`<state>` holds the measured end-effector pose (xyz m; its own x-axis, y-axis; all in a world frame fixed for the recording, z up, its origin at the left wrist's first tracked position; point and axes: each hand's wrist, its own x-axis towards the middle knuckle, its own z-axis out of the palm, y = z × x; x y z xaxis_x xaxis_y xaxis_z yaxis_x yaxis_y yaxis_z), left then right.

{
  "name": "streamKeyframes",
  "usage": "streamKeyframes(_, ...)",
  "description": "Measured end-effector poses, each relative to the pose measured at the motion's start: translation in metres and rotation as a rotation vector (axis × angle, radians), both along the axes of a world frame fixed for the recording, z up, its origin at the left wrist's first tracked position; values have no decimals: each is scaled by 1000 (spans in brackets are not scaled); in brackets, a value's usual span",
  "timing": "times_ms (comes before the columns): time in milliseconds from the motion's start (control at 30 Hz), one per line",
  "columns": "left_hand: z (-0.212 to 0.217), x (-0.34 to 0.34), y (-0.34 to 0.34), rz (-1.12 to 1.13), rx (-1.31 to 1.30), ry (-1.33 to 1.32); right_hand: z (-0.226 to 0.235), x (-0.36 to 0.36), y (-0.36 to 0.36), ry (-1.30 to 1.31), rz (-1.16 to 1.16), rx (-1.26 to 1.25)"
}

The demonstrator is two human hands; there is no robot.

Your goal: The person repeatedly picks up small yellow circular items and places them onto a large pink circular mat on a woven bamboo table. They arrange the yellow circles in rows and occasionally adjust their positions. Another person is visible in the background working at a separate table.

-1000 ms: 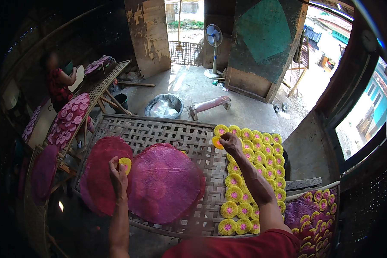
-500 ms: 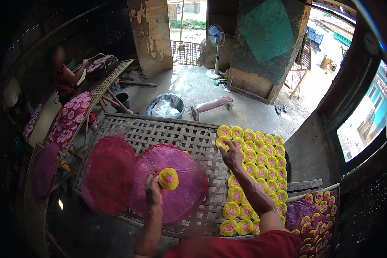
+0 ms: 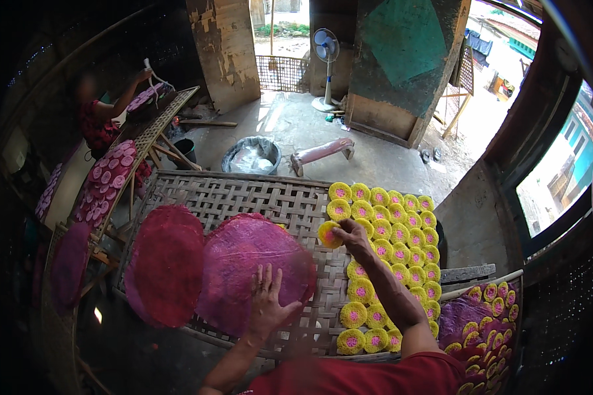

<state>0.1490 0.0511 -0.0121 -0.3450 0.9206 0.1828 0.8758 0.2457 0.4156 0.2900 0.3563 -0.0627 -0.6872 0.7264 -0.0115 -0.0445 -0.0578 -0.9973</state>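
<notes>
My right hand (image 3: 353,238) pinches a yellow round cracker (image 3: 328,234) with a pink centre by its right edge, beside the left border of the rows. Those rows of similar crackers (image 3: 399,233) cover the right part of a woven bamboo rack (image 3: 270,194). Spread flat, my left hand (image 3: 266,304) is over the lower right of a round magenta sheet (image 3: 234,263), its fingers apart and nothing in them. Whether the palm touches the sheet I cannot tell. A darker red sheet (image 3: 168,263) lies to the left, its edge meeting the magenta one.
At the far left a person (image 3: 102,118) works at another bamboo rack bearing pink discs (image 3: 112,164). Beyond my rack stand a lined tub (image 3: 252,157), a low bench (image 3: 323,153) and a fan (image 3: 325,66). More yellow crackers lie on a purple sheet (image 3: 461,316) at lower right.
The cracker has passed from my left hand to my right. My left hand has opened and moved right and down over the sheet. The other person's arm has risen.
</notes>
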Motion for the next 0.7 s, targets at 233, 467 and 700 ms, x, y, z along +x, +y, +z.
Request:
streamKeyframes(233, -18, 9, -18, -43, -6, 75, -4, 8, 1, -606, -450, 1017)
streamKeyframes(467, 1, 5, -16, -8, 151, -232, 5, 20, -60, -399, -416, 709)
streamKeyframes(700, 81, -47, -30, 278, 481, -1068, 8, 31, -99, -344, -369, 438)
